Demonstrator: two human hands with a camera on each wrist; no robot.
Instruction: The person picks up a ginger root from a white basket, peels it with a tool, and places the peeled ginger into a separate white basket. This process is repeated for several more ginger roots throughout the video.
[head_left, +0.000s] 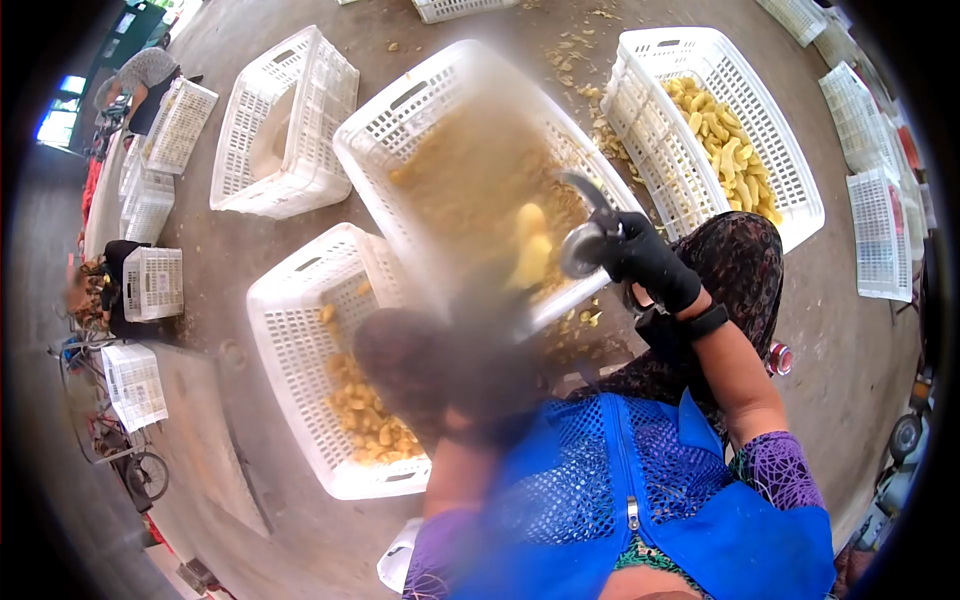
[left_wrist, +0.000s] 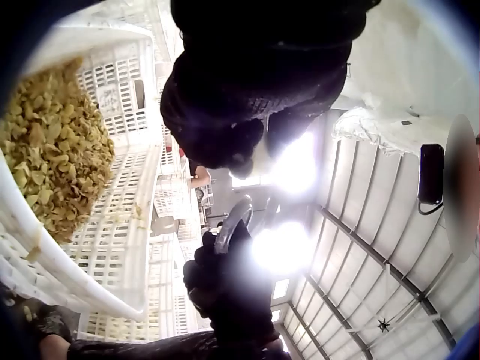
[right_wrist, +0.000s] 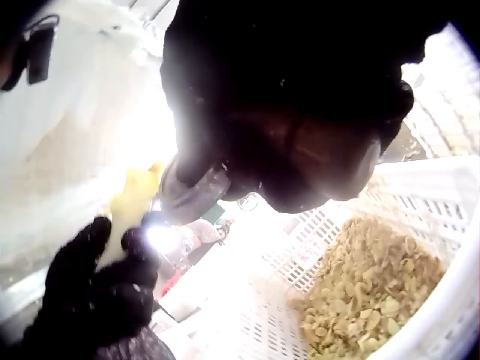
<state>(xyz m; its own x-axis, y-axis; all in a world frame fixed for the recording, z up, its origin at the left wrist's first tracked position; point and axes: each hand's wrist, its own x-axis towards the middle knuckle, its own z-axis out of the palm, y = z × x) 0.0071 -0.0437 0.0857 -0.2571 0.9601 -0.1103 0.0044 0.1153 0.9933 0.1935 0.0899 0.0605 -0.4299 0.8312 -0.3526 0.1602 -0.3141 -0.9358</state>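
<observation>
Head view: right hand [head_left: 648, 258] is gripping blade [head_left: 600, 208], left hand [right_wrist: 97, 296] yellow produce [head_left: 532, 245]. 12 o'clock's crate [head_left: 378, 125] is presumably catching scraps [right_wrist: 367, 292].

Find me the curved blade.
In the head view, the curved blade juts from the right hand, right of centre, by the right edge of the middle crate.

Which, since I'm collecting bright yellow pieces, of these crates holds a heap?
Head view: the crate beyond the right knee; the middle crate holds scraps, the lower-left crate browner pieces.
</observation>
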